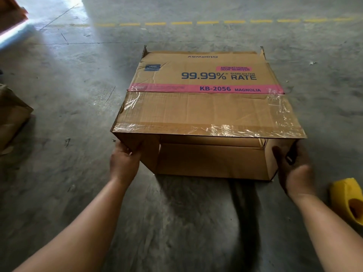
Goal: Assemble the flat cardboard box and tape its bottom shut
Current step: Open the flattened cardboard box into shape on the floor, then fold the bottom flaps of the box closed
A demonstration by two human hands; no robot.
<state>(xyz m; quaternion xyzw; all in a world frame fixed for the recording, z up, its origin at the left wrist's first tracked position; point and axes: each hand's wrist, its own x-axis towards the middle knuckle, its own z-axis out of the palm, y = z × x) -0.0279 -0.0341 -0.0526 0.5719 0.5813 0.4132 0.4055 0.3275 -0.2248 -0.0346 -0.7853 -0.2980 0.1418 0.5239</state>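
Note:
A brown cardboard box [206,108] lies on its side on the concrete floor, its open end facing me. Blue print reads "99.99% RATE" above a pink stripe, and old clear tape clings to its top flap. My left hand [124,160] grips the left side flap at the open end. My right hand [292,165] holds the right side flap, thumb on the inside. The inside of the box looks empty. No tape roll is in view.
A yellow slipper [349,201] lies on the floor at the right edge. Another piece of brown cardboard [11,118] sits at the far left. A dashed yellow line [196,22] crosses the floor behind the box.

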